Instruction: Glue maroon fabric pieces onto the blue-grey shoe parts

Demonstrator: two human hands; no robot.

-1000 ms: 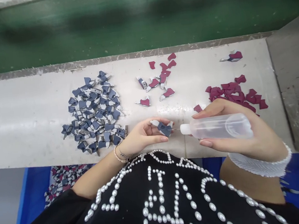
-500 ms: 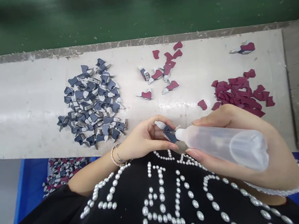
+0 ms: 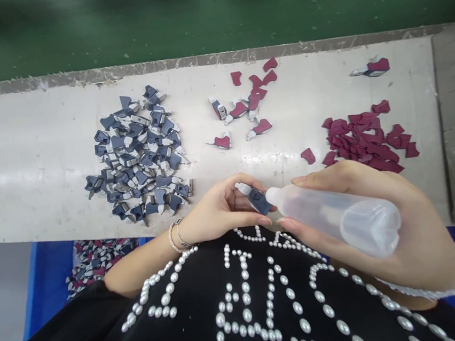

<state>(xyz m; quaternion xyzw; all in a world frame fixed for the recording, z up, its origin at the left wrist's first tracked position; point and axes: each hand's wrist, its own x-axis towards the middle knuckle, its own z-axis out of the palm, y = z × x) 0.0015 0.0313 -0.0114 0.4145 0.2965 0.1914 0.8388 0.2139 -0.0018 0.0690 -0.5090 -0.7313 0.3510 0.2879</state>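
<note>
The left hand [image 3: 226, 205] is closed, thumb and fingers pinching a blue-grey plastic part [image 3: 257, 200] above the tabletop's [image 3: 42, 172] near edge. The right hand [image 3: 360, 211] is wrapped around a translucent squeeze bottle [image 3: 332, 214], thumb and fingers spread by its girth, its white cap [image 3: 273, 196] right at the part.

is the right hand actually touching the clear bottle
Touching. The head view shows the right hand wrapped around the clear bottle, with digits against both of its sides near the white cap.
</note>
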